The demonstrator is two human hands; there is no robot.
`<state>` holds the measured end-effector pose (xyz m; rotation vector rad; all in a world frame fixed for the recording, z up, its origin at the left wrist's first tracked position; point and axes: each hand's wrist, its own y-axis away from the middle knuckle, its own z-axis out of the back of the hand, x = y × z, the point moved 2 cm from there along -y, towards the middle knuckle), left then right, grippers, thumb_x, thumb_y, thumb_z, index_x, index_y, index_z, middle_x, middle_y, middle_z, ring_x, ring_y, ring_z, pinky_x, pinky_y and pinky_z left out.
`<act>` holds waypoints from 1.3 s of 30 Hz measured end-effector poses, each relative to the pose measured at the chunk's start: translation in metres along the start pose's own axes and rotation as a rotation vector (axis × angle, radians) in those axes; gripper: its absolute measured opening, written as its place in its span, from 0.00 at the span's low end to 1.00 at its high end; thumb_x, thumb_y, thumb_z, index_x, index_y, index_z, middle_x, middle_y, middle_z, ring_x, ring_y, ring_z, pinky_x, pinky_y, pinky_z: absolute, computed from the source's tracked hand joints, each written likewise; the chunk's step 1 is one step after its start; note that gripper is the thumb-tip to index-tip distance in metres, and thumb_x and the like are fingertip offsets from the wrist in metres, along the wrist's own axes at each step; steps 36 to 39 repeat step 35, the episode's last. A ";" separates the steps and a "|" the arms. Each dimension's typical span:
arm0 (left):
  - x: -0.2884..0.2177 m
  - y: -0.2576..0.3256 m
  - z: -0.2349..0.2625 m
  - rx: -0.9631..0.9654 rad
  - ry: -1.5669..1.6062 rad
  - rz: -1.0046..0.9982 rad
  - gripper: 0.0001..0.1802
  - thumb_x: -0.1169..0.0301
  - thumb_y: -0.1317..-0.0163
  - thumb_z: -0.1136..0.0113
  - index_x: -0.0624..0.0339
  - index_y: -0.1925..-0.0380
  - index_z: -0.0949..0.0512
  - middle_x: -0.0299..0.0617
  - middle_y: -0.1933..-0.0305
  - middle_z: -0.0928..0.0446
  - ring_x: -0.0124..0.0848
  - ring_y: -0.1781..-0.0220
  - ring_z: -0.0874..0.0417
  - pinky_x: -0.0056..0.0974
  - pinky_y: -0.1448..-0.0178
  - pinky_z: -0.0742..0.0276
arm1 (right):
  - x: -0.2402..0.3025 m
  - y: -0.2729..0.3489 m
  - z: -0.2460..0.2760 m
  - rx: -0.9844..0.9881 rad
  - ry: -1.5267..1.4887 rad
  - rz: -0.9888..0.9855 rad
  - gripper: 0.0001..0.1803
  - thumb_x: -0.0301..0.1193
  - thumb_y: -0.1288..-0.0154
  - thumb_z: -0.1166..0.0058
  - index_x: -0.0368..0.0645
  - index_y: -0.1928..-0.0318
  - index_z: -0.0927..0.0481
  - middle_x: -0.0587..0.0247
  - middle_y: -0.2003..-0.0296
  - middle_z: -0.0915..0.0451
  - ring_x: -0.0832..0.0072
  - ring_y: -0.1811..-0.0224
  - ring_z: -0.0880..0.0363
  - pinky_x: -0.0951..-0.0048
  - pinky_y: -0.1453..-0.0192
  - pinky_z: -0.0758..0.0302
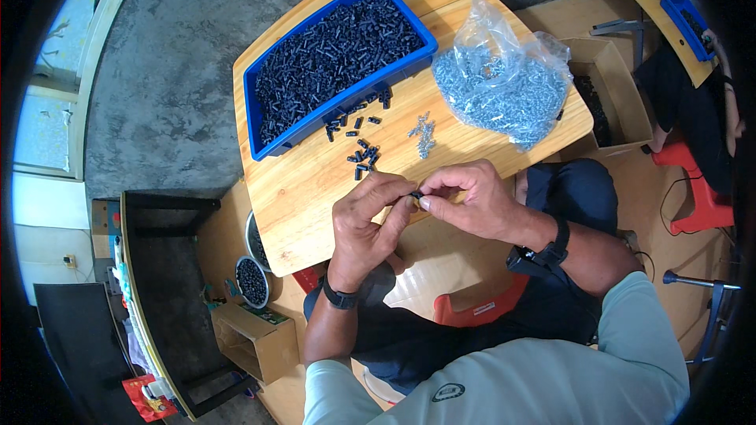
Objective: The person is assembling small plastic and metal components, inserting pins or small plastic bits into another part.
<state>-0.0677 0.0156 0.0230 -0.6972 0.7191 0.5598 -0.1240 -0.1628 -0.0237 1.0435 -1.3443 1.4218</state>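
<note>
blue bin (264, 78) of black sleeves, far L | loose black sleeves (362, 155) + screw pile (424, 135) mid-table | our L hand (364, 220) & R hand (471, 200) pinch one small black part (415, 196) between fingertips, over near table edge | step, we judge: fitting pc | next needs steady alignment | screw bag (504, 82) R

Even, bright daylight with soft, short shadows; glare on the clear plastic bag of silvery screws (504, 86). Fisheye bending curves the pale wooden bench (315, 189) edges, and a black vignette rings the sharp centre.
</note>
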 end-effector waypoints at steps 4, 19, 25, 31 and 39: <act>0.001 0.001 -0.003 -0.007 0.074 0.068 0.07 0.83 0.40 0.36 0.69 0.61 0.16 0.46 0.60 0.18 0.31 0.65 0.13 0.32 0.60 0.17 | -0.002 0.000 0.000 0.001 -0.006 -0.010 0.06 0.24 0.37 0.36 0.33 0.62 0.15 0.59 0.70 0.13 0.80 0.67 0.15 0.75 0.62 0.18; 0.002 0.002 -0.001 0.012 0.051 0.106 0.08 0.84 0.41 0.38 0.69 0.61 0.17 0.45 0.61 0.17 0.31 0.63 0.11 0.32 0.60 0.16 | -0.001 0.000 -0.002 -0.033 0.019 -0.002 0.06 0.24 0.38 0.36 0.34 0.62 0.15 0.58 0.69 0.13 0.79 0.67 0.14 0.75 0.62 0.19; -0.002 0.001 -0.003 0.012 -0.034 0.059 0.09 0.85 0.43 0.37 0.68 0.62 0.18 0.46 0.63 0.18 0.34 0.64 0.12 0.33 0.60 0.17 | 0.001 0.000 -0.002 -0.057 0.110 0.061 0.06 0.23 0.39 0.36 0.34 0.62 0.16 0.56 0.70 0.14 0.74 0.68 0.13 0.73 0.64 0.19; -0.010 -0.001 -0.003 0.025 -0.208 -0.068 0.11 0.85 0.46 0.36 0.65 0.62 0.19 0.47 0.64 0.18 0.42 0.65 0.14 0.38 0.62 0.17 | 0.003 -0.001 -0.003 -0.070 0.189 0.103 0.05 0.22 0.41 0.38 0.34 0.63 0.17 0.53 0.70 0.15 0.67 0.69 0.12 0.69 0.64 0.19; -0.009 0.001 -0.004 0.070 -0.275 -0.053 0.13 0.84 0.46 0.35 0.61 0.61 0.19 0.48 0.61 0.18 0.42 0.65 0.13 0.40 0.62 0.17 | -0.001 0.000 -0.005 -0.062 0.231 0.099 0.05 0.22 0.41 0.38 0.36 0.63 0.17 0.52 0.69 0.14 0.65 0.68 0.12 0.67 0.64 0.19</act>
